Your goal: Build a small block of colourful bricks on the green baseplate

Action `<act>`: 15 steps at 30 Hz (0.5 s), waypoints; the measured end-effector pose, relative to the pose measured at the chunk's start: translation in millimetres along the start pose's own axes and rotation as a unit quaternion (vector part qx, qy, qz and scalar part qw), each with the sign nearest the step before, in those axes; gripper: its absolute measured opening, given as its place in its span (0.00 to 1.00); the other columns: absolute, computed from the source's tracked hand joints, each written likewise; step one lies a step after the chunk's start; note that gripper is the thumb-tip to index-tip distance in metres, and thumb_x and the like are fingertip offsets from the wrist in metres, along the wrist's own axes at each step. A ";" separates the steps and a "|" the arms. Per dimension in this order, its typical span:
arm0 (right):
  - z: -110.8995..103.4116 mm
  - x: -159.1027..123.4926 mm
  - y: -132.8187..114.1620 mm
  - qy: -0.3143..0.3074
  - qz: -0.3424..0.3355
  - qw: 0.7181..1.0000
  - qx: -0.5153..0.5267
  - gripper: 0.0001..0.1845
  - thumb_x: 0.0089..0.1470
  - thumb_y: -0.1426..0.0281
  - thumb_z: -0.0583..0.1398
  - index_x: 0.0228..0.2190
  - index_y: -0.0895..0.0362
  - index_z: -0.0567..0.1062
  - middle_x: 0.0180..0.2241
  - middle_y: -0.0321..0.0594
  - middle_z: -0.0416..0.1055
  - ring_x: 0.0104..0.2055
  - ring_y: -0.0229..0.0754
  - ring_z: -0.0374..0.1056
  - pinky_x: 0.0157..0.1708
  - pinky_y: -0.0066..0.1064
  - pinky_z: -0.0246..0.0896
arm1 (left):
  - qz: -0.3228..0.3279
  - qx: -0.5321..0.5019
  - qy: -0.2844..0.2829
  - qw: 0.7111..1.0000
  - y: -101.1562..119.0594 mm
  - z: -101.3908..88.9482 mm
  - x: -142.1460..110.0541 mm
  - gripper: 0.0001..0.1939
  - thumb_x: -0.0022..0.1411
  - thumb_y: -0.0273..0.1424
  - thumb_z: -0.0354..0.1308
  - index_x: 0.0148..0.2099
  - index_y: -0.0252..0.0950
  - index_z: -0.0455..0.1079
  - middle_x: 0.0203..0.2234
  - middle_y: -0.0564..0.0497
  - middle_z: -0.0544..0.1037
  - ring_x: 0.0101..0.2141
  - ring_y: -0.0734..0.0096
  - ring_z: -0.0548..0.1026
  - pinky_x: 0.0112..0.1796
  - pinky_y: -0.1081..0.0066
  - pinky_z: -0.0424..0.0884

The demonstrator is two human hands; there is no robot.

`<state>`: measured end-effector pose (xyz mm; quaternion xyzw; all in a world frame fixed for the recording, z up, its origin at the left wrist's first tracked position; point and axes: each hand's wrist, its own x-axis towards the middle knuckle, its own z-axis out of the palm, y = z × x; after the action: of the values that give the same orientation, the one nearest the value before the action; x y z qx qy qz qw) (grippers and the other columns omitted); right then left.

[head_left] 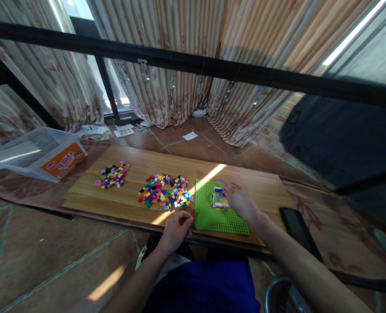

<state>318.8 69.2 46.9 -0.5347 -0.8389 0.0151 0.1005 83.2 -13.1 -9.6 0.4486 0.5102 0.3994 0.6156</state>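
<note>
A small multicoloured toy brick build (219, 198) with white, blue, yellow and red pieces stands on a green studded baseplate (207, 221). My right hand (240, 200) reaches over the right side of this build with its fingers stretched out. Whether its fingertips touch the bricks I cannot tell. Near the front edge of the board, just left of the baseplate, is my left hand (178, 229). Its fingers are curled, thumb against forefinger, and anything between them is too small to see. Beyond it lies a large loose pile of coloured toy bricks (162, 191).
A smaller brick pile (113, 175) lies farther left on the wooden board (91, 198). At the far left stands a clear plastic box (49, 167) with an orange label. A black phone-like slab (299, 230) lies right. A dark metal rail (193, 64) crosses behind.
</note>
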 end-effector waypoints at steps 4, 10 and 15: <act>0.9 -4.4 -4.9 0.010 -0.002 0.999 -0.034 0.28 0.54 0.77 0.53 0.57 0.57 0.63 0.38 0.47 0.76 0.40 0.48 0.68 0.40 0.35 0.62 | 0.001 0.006 0.000 1.000 -4.0 -0.4 0.8 0.15 0.55 0.42 0.58 0.32 0.35 0.65 0.16 0.59 0.68 0.15 0.78 0.68 0.19 0.77 0.63; 10.4 -18.0 -5.3 0.051 -0.009 0.997 -0.056 0.24 0.59 0.74 0.50 0.57 0.58 0.65 0.36 0.48 0.75 0.40 0.50 0.66 0.43 0.40 0.60 | 0.004 0.007 0.005 1.000 -5.3 0.6 1.2 0.14 0.54 0.42 0.58 0.32 0.36 0.66 0.16 0.59 0.68 0.15 0.77 0.68 0.19 0.77 0.63; 16.4 -21.1 -1.9 0.141 0.043 0.987 0.066 0.22 0.61 0.69 0.50 0.55 0.57 0.66 0.43 0.47 0.75 0.45 0.49 0.65 0.48 0.43 0.60 | -0.004 0.011 0.005 1.000 -3.4 0.6 0.5 0.13 0.55 0.42 0.58 0.32 0.35 0.66 0.14 0.59 0.68 0.14 0.77 0.67 0.19 0.77 0.63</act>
<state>322.7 50.8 27.9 -0.5596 -0.7895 -0.0014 0.2522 83.9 -13.6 -13.0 0.4515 0.5194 0.3937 0.6094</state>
